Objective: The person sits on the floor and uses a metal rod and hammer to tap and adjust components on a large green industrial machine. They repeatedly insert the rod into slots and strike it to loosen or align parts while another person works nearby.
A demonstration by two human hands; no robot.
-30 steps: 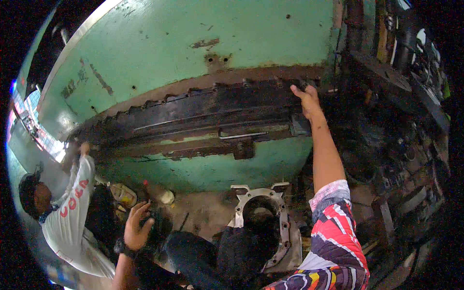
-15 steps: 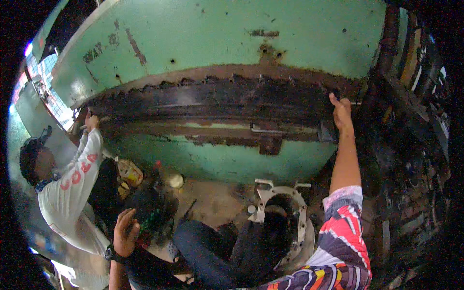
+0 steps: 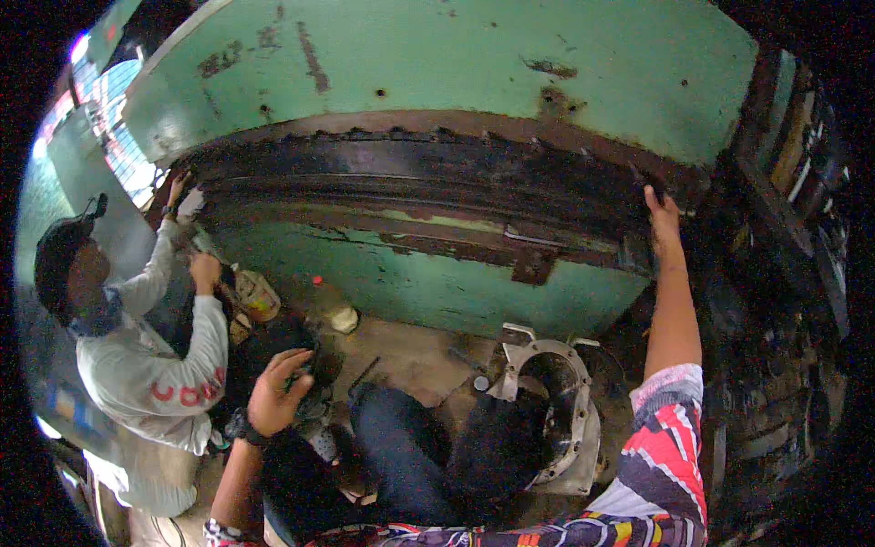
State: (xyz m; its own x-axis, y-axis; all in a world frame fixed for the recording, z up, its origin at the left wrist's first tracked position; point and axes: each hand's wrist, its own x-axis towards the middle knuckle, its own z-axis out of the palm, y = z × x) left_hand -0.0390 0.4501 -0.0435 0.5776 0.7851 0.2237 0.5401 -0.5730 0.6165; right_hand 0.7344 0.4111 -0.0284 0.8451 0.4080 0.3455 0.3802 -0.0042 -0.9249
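Observation:
A long dark metal beam (image 3: 428, 178), notched along its upper edge, spans a large green metal machine body (image 3: 437, 64). At the beam's right end, my right hand (image 3: 665, 221) grips the edge with its thumb up and the other fingers partly hidden. My left hand (image 3: 278, 394), a dark watch on its wrist, hovers above my bent legs, fingers apart and nothing in it. At the beam's left end a co-worker in a white long-sleeved shirt (image 3: 164, 383) has one hand (image 3: 178, 187) on or near it. Their other hand (image 3: 206, 272) is lower, by a pale object I cannot make out.
A ring-shaped grey metal housing (image 3: 579, 428) stands on the floor by my legs. Near the machine's base are a red-capped bottle (image 3: 337, 310) and a yellowish plastic jug (image 3: 255, 294). Dark stacked metal parts (image 3: 775, 346) crowd the right side.
The view has shifted a little. My left hand has risen and moved right, fingers spreading. The co-worker's one arm has come down from the beam's left end; my right hand keeps its place there.

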